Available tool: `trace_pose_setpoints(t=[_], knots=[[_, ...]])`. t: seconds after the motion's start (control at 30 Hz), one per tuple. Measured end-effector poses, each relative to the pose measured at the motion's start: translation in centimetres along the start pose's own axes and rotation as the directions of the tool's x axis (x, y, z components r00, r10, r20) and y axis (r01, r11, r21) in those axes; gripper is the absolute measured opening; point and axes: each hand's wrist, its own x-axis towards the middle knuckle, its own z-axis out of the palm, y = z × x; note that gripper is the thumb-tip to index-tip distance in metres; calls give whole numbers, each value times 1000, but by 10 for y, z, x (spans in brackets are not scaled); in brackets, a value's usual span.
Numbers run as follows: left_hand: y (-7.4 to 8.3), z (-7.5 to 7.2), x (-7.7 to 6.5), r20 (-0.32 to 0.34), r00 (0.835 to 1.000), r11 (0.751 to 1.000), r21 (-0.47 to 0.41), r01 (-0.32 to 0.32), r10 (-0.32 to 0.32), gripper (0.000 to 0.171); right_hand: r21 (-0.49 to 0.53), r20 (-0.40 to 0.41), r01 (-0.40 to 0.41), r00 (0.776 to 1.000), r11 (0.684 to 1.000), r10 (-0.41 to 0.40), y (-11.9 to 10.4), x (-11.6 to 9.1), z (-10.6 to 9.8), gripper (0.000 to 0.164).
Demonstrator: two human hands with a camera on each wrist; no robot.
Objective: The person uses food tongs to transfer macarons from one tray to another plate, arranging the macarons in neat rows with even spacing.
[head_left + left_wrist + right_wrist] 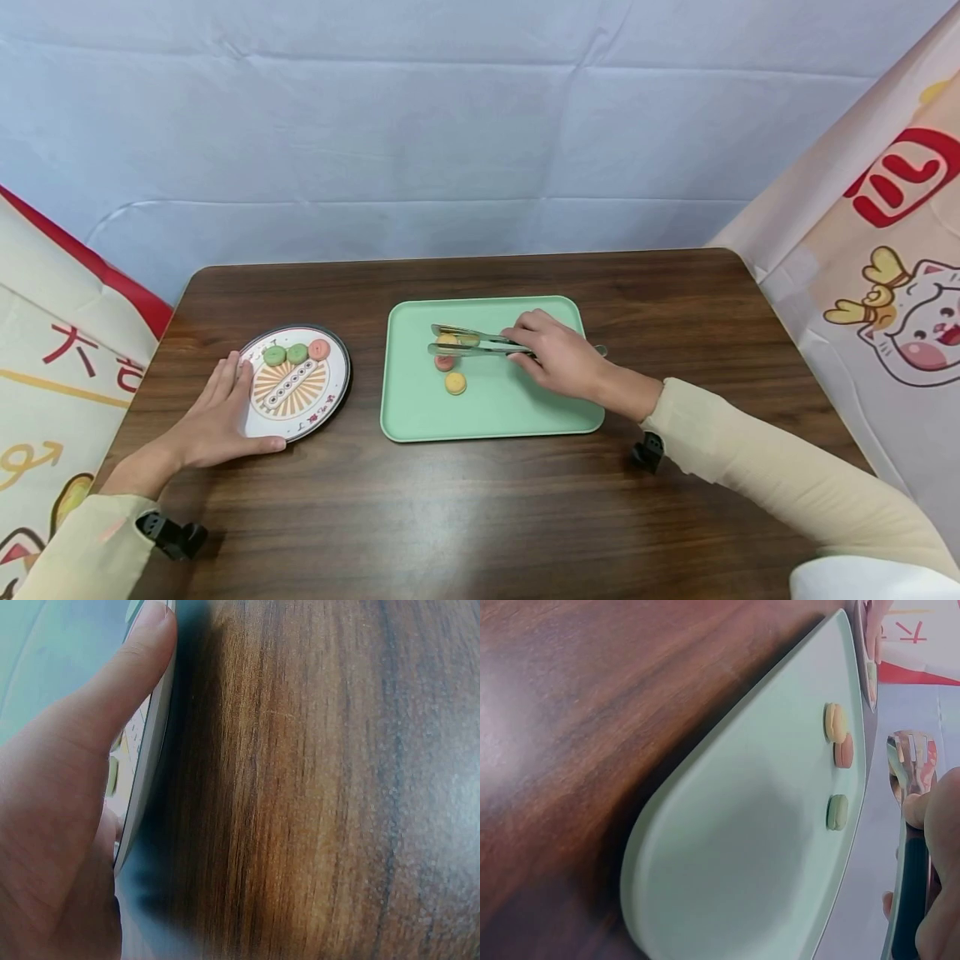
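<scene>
My right hand [551,352] grips metal tongs [480,351] with a dark handle [910,900], held over the green tray [525,408]. Between the tong arms shows a yellow macaron [447,339], partly hidden. On the tray lie another yellow macaron [455,382], a pink macaron [444,363] and a green macaron [838,812]. My left hand [213,417] rests against the left and near rim of a round patterned plate [337,379], fingers straight and thumb [142,652] spread along the edge. Two green macarons [286,355] and a pink macaron [318,349] sit on the plate's far side.
Plate and tray stand apart on a dark wooden table [450,517], with bare wood between them. A pale cloth [465,150] hangs behind the table. Printed cloths [915,275] hang at both sides. A small black device [171,534] is strapped at each wrist.
</scene>
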Motion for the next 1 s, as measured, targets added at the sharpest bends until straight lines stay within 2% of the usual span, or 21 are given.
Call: trace_pose_setpoints(t=[0.3,0.47,0.7,0.87,1.0], knots=[[-1,1,-1,-20,1000,1000,-12,-7,6,138,13,4,22,1000,1000,-22,-6,6,2,30],[-2,1,0,-5,1000,1000,1,-3,3,138,23,13,25,1000,999,-26,-11,10,4,30],[-2,2,-1,-48,999,1000,-19,-18,17,137,26,24,26,999,999,-26,-19,17,6,31],[-1,2,0,-32,999,1000,-6,-15,15,137,34,28,31,999,999,-32,-23,21,8,32],[-2,3,-1,-46,999,1000,-17,-24,24,137,45,23,40,999,998,-41,-25,24,10,31]])
